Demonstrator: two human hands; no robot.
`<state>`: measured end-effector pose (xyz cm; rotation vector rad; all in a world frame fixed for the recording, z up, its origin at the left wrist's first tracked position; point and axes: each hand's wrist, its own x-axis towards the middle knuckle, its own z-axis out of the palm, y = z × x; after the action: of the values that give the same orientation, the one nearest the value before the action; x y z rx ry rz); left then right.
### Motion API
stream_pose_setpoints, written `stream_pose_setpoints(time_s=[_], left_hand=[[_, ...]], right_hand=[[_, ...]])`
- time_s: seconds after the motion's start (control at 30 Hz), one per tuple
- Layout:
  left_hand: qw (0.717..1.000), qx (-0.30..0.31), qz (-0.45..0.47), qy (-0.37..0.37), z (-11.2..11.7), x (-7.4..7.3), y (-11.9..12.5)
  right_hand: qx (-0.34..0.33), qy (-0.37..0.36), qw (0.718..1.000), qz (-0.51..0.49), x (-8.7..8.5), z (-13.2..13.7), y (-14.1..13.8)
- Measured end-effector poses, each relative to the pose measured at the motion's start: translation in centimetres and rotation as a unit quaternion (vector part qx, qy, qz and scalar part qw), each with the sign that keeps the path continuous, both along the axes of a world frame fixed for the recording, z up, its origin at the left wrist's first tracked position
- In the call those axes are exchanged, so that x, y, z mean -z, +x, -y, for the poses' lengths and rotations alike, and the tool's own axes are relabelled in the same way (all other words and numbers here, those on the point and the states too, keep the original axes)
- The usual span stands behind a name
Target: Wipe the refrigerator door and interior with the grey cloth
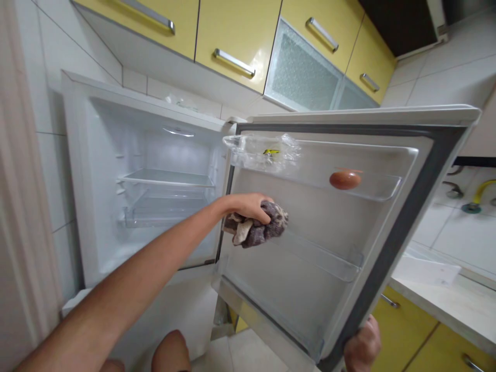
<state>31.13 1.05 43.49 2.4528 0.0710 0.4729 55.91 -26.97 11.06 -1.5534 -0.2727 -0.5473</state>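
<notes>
My left hand [251, 205] reaches across to the inner side of the open fridge door [302, 206], its fingers closed round a bunched cloth [263, 227] in dark purple-brown and beige. The cloth is near the left end of a clear lower door shelf [321, 256]; I cannot tell whether it touches it. At the bottom right, my right hand [362, 345] is closed on the outer edge of the door, with some fingers hidden. A brown egg [344, 179] sits in the clear upper door shelf [382, 188]. At that shelf's left end is a crumpled clear plastic bag [263, 152].
The fridge compartment [104, 206] stands open at left, with a glass shelf [166, 177] and a clear drawer [166, 214]. Yellow cabinets [236, 36] hang above. A countertop [465, 299] lies behind the door at right. My knee [170, 351] shows below.
</notes>
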Motion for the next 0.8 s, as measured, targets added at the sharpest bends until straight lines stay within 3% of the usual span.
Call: stream_pose_setpoints(time_s=[0.07, 0.17, 0.3, 0.37, 0.47, 0.53, 0.67, 0.8], left_hand=[[0.996, 0.001, 0.043, -0.073, -2.5, 0.5, -1.7], [0.979, -0.051, 0.120, -0.158, -4.6, 1.4, -4.0], [0.939, -0.131, 0.272, -0.166, -5.8, 3.3, -5.6], [0.888, -0.188, 0.377, -0.182, -6.7, 4.5, -5.9], [0.774, -0.303, 0.509, -0.224, -8.9, 6.4, -6.6], [0.735, -0.360, 0.531, -0.220, -10.5, 7.8, -7.6], [0.764, -0.366, 0.488, -0.211, -12.0, 9.9, -9.1], [0.757, -0.336, 0.481, -0.288, -10.8, 10.1, -7.7]], right_hand=[[0.000, 0.006, 1.000, 0.005, -0.2, -0.1, -0.1], [-0.007, 0.017, 1.000, 0.004, -0.5, -0.1, -0.6], [-0.001, 0.023, 1.000, 0.000, -0.7, -0.1, -1.1], [0.001, 0.023, 1.000, -0.005, -0.8, -0.1, -1.2], [0.000, 0.018, 1.000, -0.006, -0.8, 0.0, -1.3], [0.004, 0.014, 1.000, -0.002, -0.7, 0.0, -1.2], [0.015, -0.002, 1.000, 0.002, -0.4, 0.0, -0.8], [0.023, -0.010, 1.000, 0.019, 0.2, 0.1, -0.4]])
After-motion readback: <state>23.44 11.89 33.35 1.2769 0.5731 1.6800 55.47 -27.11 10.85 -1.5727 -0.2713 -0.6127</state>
